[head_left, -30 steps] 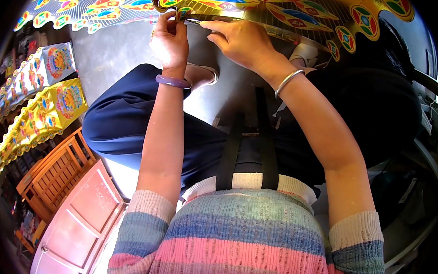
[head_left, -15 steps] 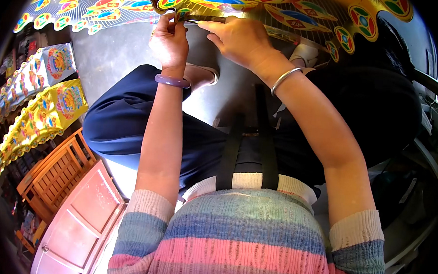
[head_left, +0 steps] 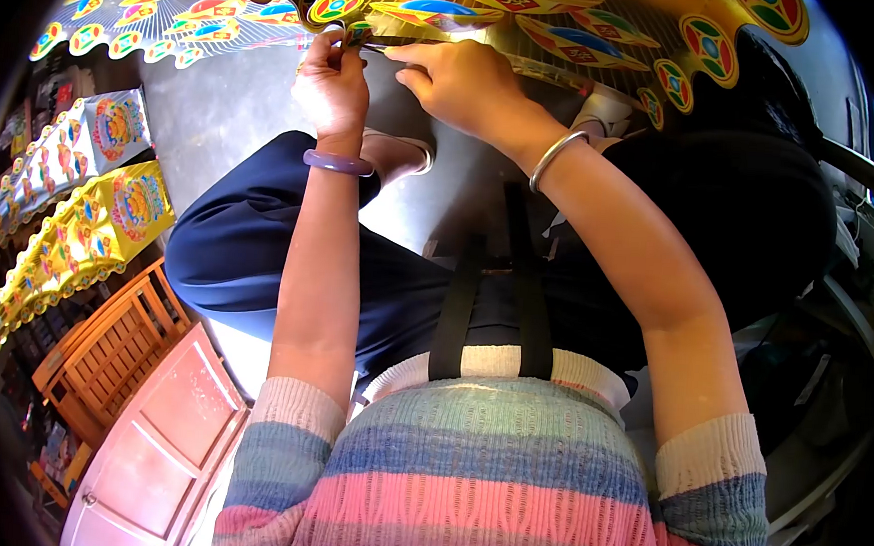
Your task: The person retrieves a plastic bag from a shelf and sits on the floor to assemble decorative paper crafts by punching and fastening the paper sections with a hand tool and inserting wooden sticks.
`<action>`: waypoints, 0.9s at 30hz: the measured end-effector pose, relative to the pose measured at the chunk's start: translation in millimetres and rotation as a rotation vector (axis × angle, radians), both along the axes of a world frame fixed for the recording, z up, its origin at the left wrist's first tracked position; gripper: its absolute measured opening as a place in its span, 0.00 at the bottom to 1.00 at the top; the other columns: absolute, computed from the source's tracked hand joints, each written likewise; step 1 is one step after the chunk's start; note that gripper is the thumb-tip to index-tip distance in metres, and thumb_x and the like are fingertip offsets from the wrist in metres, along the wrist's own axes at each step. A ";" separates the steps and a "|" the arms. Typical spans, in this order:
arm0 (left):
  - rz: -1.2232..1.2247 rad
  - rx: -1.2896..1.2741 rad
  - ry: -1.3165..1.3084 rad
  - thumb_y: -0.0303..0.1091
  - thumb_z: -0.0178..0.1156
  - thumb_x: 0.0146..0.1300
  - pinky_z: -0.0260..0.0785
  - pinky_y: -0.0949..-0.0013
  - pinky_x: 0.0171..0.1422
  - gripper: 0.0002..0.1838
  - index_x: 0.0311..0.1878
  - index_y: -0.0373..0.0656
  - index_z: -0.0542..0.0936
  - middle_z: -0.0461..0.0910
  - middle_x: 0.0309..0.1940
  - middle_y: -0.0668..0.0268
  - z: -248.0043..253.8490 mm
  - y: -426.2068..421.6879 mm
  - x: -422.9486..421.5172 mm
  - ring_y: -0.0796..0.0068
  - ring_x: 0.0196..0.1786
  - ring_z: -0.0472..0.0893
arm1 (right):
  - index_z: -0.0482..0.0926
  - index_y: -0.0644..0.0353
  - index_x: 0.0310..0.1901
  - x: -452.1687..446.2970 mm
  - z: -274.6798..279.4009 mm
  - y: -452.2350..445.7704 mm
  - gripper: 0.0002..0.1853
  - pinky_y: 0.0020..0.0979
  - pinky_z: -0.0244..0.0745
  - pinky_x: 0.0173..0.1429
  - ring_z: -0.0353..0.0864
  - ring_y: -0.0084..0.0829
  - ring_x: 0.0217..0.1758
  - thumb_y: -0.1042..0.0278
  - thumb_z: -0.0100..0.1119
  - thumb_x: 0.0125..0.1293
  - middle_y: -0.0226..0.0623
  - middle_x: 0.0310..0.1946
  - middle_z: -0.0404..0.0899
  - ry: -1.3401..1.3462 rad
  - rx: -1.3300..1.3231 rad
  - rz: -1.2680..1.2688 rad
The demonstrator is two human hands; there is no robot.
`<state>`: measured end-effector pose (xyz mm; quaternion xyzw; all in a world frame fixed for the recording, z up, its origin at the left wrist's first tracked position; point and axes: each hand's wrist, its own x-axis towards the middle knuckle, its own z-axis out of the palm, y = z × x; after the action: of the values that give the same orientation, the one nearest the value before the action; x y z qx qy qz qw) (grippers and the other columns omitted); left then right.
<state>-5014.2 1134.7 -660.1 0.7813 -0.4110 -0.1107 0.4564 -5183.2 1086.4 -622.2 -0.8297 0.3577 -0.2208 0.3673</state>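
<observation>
A shiny gold printed sheet (head_left: 532, 29) with a scalloped edge and coloured medallions spans the top of the view. My left hand (head_left: 332, 88), below a purple bangle, pinches a small round medallion (head_left: 358, 34) at the sheet's edge between thumb and fingers. My right hand (head_left: 461, 79), with a silver bangle at the wrist, is closed with its index finger pointing left along a thin dark tool (head_left: 379, 47). The tool's tip reaches the medallion by my left fingertips. Most of the tool is hidden by my right hand.
A silver printed sheet (head_left: 202, 18) lies at the upper left. Further left are a folded yellow decorated piece (head_left: 79, 241) and a silver one (head_left: 74, 151). A wooden chair (head_left: 118, 339) and a pink cabinet (head_left: 162, 436) stand lower left. My dark-trousered knees are spread below the sheet.
Both hands have shifted slightly left, the right one more. The gold sheet's edge has moved a little left and up with them. The left hand keeps its pinch.
</observation>
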 end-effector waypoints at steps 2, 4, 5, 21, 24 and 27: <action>0.010 -0.008 0.013 0.23 0.64 0.55 0.70 0.77 0.29 0.07 0.38 0.39 0.79 0.81 0.22 0.66 0.4 -0.7 -0.1 0.82 0.24 0.79 | 0.80 0.43 0.49 0.8 -0.7 -0.8 0.15 0.37 0.75 0.35 0.81 0.38 0.29 0.59 0.56 0.59 0.40 0.28 0.81 0.010 -0.063 0.006; 0.010 0.002 0.002 0.23 0.64 0.55 0.71 0.77 0.29 0.07 0.38 0.39 0.79 0.81 0.22 0.66 1.2 -0.6 -1.1 0.82 0.24 0.79 | 0.80 0.44 0.48 1.0 1.7 -2.1 0.15 0.37 0.75 0.35 0.81 0.38 0.30 0.59 0.56 0.59 0.41 0.28 0.81 0.118 -0.160 0.028; 0.011 0.007 -0.004 0.23 0.64 0.55 0.71 0.77 0.29 0.08 0.38 0.38 0.79 0.81 0.21 0.66 1.1 -0.4 -0.9 0.82 0.24 0.79 | 0.81 0.45 0.48 0.9 9.9 -3.4 0.15 0.36 0.75 0.36 0.81 0.39 0.30 0.60 0.56 0.59 0.41 0.29 0.81 0.221 -0.224 0.047; 0.004 0.004 -0.005 0.22 0.63 0.55 0.73 0.76 0.30 0.09 0.41 0.38 0.79 0.81 0.23 0.65 -2.5 -0.3 5.2 0.81 0.25 0.80 | 0.80 0.47 0.49 7.9 14.0 1.2 0.16 0.38 0.75 0.39 0.81 0.41 0.34 0.60 0.54 0.60 0.41 0.31 0.82 0.244 -0.107 0.044; 0.006 0.011 -0.015 0.23 0.63 0.55 0.73 0.76 0.30 0.09 0.41 0.38 0.79 0.81 0.23 0.65 -2.0 -0.1 5.6 0.81 0.24 0.80 | 0.79 0.46 0.51 10.8 7.3 -1.2 0.16 0.39 0.75 0.39 0.81 0.40 0.35 0.60 0.54 0.60 0.41 0.32 0.82 0.025 0.179 -0.007; 0.022 0.032 -0.034 0.24 0.63 0.56 0.72 0.76 0.30 0.09 0.41 0.39 0.79 0.81 0.22 0.65 1.0 -1.3 3.5 0.80 0.24 0.81 | 0.80 0.47 0.50 9.1 12.1 -0.1 0.16 0.39 0.75 0.40 0.81 0.41 0.35 0.60 0.54 0.60 0.42 0.32 0.82 0.192 -0.096 0.045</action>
<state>-5010.7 1133.4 -659.1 0.7948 -0.4081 -0.0989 0.4381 -5174.1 1086.3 -610.0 -0.8715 0.3615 -0.1490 0.2961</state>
